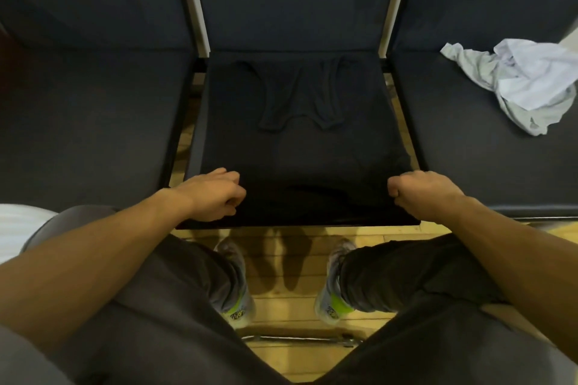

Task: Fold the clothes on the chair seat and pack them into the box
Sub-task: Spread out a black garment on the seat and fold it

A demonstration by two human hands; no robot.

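Chair seat (403, 122) carries a black garment (300, 147) spread flat, straps toward the backrest — folding step under way. Left hand (215, 194) and right hand (419, 194) each pinch a near hem corner. Next, likely: lift hem forward evenly. Pale crumpled clothes (525, 81) wait on the seat to the right — box unseen.

Garment (300, 147) spread flat on middle chair seat (200, 122), straps toward backrest. Left hand (215, 194) and right hand (422, 194) at its near corners. Crumpled clothes (519, 84) on right seat. Shoes (237, 284) on floor below.
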